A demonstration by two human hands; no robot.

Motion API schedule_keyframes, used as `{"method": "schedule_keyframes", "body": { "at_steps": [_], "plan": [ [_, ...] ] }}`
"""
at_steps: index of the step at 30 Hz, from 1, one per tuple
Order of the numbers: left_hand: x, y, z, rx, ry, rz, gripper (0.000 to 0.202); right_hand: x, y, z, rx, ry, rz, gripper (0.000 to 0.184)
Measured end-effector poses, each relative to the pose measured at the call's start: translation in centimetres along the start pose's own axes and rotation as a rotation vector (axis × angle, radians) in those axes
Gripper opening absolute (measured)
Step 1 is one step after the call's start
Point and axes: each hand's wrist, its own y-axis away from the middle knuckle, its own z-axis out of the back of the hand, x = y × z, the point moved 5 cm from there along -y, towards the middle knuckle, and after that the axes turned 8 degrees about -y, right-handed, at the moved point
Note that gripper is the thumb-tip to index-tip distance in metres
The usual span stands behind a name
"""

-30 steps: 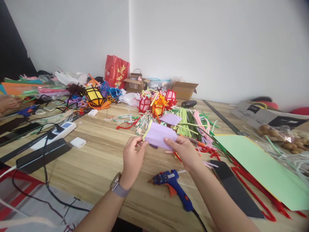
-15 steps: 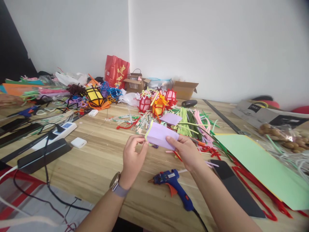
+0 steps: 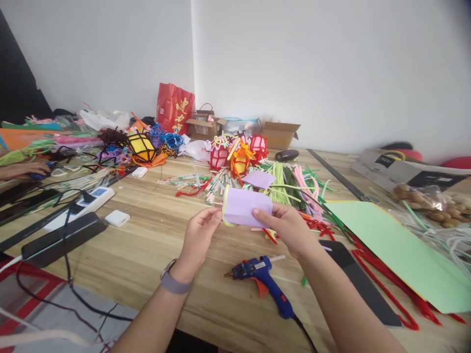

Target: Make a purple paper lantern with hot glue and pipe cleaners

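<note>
Above the table, a piece of purple paper point(image 3: 245, 207) with a yellow-green pipe cleaner point(image 3: 224, 206) along its left edge is held up. My right hand point(image 3: 290, 228) grips the paper's right end, thumb on the near face. At the lower left corner, my left hand point(image 3: 200, 233) pinches the pipe cleaner edge between thumb and fingers. Below them lies a blue hot glue gun point(image 3: 259, 274), its nozzle pointing left and a glue stick out of the back. Another purple sheet point(image 3: 259, 179) rests on the pile just behind.
Small lanterns point(image 3: 241, 159), green pipe cleaners point(image 3: 281, 184) and a light green sheet point(image 3: 390, 245) lie behind and right. A dark flat slab point(image 3: 358, 282) is beside my right forearm. A power strip point(image 3: 97, 198) with cables stands left; another person's hand point(image 3: 27, 170) is at far left.
My left hand has closed its spread fingers nearer the paper's corner, and the paper has turned more level. At far left, the other person's hand now reaches onto the blue tool there.
</note>
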Motion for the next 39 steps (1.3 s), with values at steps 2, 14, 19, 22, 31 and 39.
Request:
{"method": "schedule_keyframes", "body": {
  "at_steps": [2, 14, 19, 22, 31, 39],
  "plan": [
    [-0.2, 0.1, -0.2, 0.038, -0.023, -0.018, 0.03, 0.4, 0.1, 0.0, 0.014, 0.022, 0.018, 0.039],
    [-0.4, 0.5, -1.0, 0.137, 0.033, -0.003, 0.02, 1.6, 0.7, 1.0, 0.099, 0.292, 0.054, 0.036],
    [-1.1, 0.7, -0.6, 0.076, -0.08, -0.19, 0.016, 1.6, 0.7, 1.2, 0.129, 0.137, 0.037, 0.038],
    [-1.7, 1.1, -0.4, 0.033, -0.217, -0.329, 0.015, 1.8, 0.5, 1.5, 0.072, 0.136, 0.068, 0.036],
    [-3.5, 3.5, -1.1, -0.15, -0.68, -0.824, 0.007, 2.8, 0.5, 2.8, -0.242, 0.331, 0.279, 0.042],
    [-3.3, 3.8, -1.9, -0.133, -0.774, -0.899, 0.007, 5.4, 3.6, -0.4, -0.066, 0.67, 0.812, 0.018]
  ]
}}
